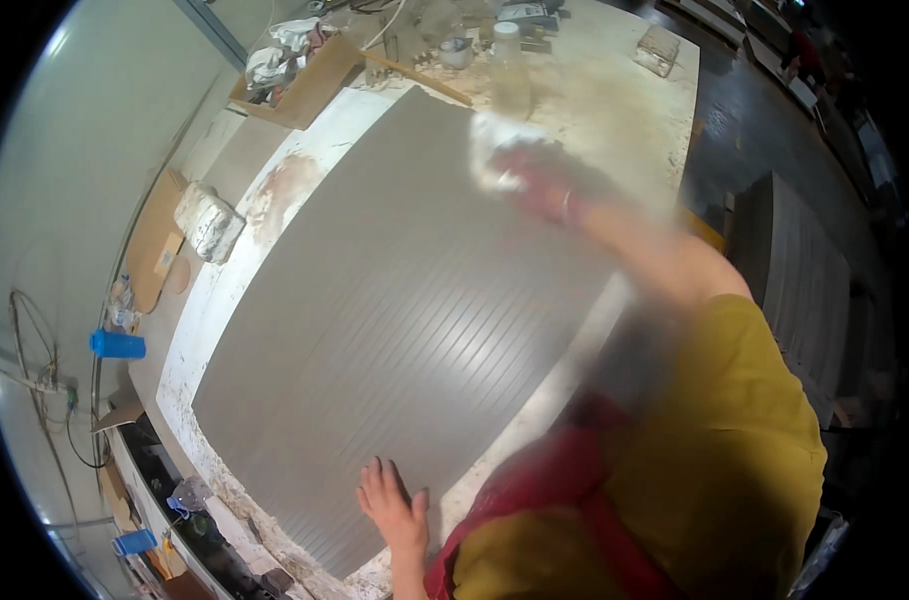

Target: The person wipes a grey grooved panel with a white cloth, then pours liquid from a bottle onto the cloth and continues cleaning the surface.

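A large grey-brown panel [355,290] with fine parallel grooves lies flat on the white worktable. My left hand [390,505] is bare and rests on the panel's near edge, fingers spread. At the panel's far right corner, my right hand [540,185] wears a dark red glove and is smeared by motion. It grips a white cloth [490,145], which seems to lie against or just over the panel's edge. The underside of the cloth and my right fingertips are hidden.
A box [310,85] of crumpled rags stands at the far left. Beside the panel sits a whitish wrapped block [210,222]. A blue bottle [120,345] lies by the wall. A clear jar [508,70] stands at the back; another block [657,50] sits far right. Stacked boards [795,280] stand on the right.
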`<state>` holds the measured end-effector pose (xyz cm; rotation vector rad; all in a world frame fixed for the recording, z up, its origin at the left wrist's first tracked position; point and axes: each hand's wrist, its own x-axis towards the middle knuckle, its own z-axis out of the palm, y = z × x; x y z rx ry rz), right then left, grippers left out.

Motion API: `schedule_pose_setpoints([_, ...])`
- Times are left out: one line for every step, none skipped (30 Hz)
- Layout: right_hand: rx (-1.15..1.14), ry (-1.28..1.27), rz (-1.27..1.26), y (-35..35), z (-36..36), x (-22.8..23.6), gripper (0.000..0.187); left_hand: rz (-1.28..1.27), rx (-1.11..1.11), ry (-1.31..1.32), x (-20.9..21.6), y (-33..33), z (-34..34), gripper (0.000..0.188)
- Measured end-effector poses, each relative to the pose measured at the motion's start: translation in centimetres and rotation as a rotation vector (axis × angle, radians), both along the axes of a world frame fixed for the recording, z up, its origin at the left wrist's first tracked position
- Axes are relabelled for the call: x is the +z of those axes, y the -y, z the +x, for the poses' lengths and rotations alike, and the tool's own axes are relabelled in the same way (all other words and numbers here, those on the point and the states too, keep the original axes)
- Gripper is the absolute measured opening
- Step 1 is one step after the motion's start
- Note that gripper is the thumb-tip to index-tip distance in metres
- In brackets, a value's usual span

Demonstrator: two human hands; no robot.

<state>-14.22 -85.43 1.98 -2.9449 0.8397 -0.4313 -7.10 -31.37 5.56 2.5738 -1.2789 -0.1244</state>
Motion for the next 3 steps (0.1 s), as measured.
schedule_pose_setpoints([-0.092,-0.079,0.092,3.4,-2.3,1.0,0.053,0.117,-0.033,0.086,-0.3,0.7,-0.7,0.063])
schedule_pose_setpoints([-0.124,0.123,0.606,6.0,-3.9,1.8,0.058,0.093,-0.008,0.041,-0.4,1.1,-0.9,0.064])
schedule_pose_setpoints([-0.123,0.127,0.606,6.9,-4.3,2.0,0.058,0.071,0.023,-0.001,-0.1,1.1,-0.6,0.066])
